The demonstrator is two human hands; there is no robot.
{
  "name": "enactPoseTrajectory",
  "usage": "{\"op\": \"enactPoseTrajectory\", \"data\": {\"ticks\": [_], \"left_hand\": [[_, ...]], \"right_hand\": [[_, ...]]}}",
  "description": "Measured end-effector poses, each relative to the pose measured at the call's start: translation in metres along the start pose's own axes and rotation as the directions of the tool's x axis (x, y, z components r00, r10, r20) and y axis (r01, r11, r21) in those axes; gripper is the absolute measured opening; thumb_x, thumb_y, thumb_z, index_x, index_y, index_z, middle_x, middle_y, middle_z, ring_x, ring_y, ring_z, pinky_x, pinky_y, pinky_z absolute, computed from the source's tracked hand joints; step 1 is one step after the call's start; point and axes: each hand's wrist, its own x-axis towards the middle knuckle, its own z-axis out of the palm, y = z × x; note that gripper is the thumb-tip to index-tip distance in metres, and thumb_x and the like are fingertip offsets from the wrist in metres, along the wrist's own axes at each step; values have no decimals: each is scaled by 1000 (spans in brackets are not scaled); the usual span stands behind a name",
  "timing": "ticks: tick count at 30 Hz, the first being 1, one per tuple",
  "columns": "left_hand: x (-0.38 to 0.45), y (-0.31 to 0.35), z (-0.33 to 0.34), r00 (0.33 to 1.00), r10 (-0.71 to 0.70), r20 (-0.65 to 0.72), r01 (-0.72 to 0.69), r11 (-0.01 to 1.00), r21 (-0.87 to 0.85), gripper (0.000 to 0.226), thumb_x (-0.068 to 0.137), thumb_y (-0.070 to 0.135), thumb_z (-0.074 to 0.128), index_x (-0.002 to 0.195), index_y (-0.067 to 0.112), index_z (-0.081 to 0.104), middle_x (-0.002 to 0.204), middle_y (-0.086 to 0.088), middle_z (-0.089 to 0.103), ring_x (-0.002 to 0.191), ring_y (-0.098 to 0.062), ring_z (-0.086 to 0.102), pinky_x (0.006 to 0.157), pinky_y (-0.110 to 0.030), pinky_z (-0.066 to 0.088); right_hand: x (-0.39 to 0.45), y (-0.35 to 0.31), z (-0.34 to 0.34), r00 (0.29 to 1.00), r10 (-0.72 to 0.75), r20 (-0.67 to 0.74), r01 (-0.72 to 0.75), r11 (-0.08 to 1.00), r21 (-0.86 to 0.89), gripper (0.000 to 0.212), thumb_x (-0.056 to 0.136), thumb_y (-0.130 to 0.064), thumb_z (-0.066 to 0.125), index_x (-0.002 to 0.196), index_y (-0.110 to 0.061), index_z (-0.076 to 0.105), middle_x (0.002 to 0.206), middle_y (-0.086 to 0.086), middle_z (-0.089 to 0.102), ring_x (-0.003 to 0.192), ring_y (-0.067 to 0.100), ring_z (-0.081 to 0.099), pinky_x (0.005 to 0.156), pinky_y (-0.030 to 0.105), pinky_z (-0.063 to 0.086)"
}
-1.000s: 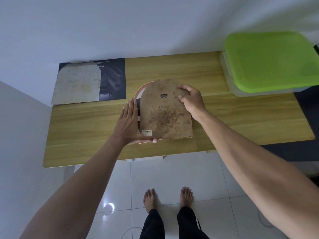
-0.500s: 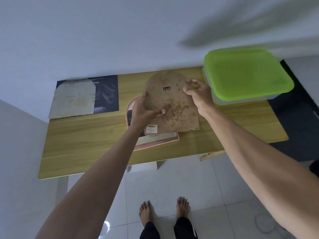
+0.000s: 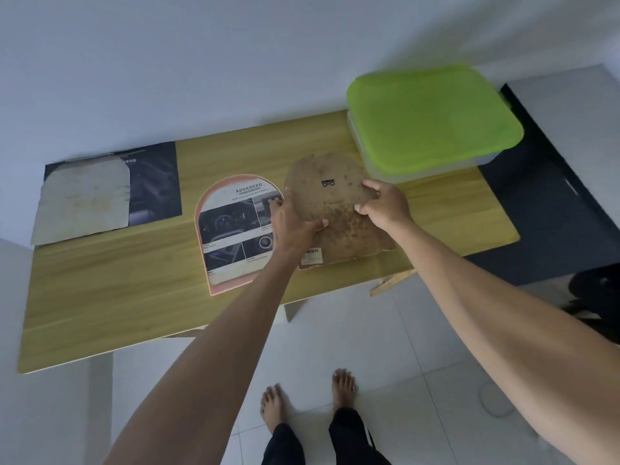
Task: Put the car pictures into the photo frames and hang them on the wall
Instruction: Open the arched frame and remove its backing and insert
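Note:
An arch-shaped brown backing board (image 3: 339,209), stained and with a small metal hanger near its top, is held over the table's right half. My left hand (image 3: 291,223) grips its left edge and my right hand (image 3: 382,204) grips its right edge. To its left, a pink arch-shaped photo frame (image 3: 231,281) lies flat on the wooden table (image 3: 100,297) with a car picture (image 3: 235,229) headed "ADVANCED" inside it. At the far left, a second dark car picture (image 3: 157,186) lies partly under a pale grey arch-shaped board (image 3: 84,199).
A clear storage box with a green lid (image 3: 432,119) stands on the table's back right corner, right behind the brown board. A white wall (image 3: 235,62) rises behind the table. My bare feet stand on white floor tiles. A dark mat lies at the right.
Both hands lifted the brown backing board off the pink frame and carried it right, uncovering the car picture in the frame. The camera view shifted too.

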Motion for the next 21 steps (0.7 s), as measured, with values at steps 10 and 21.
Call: {"op": "enactPoseTrajectory", "data": {"ticks": [10, 21], "left_hand": [[11, 4, 20, 999, -31, -6, 32, 978, 205, 82, 66, 42, 90, 129, 11, 47, 126, -13, 42, 117, -34, 50, 99, -48, 47], [12, 7, 40, 997, -73, 32, 49, 880, 473, 80, 84, 44, 77, 140, -2, 44, 140, -18, 38, 130, -37, 37, 112, -45, 34]], "right_hand": [[19, 15, 6, 1000, -19, 9, 20, 993, -114, 76, 82, -25, 82, 150, -22, 47, 146, 8, 46, 135, 28, 46, 109, 36, 43], [12, 25, 21, 999, -31, -27, 16, 903, -428, 64, 93, -40, 67, 151, -29, 42, 153, 3, 37, 137, 32, 33, 108, 48, 38]]}}
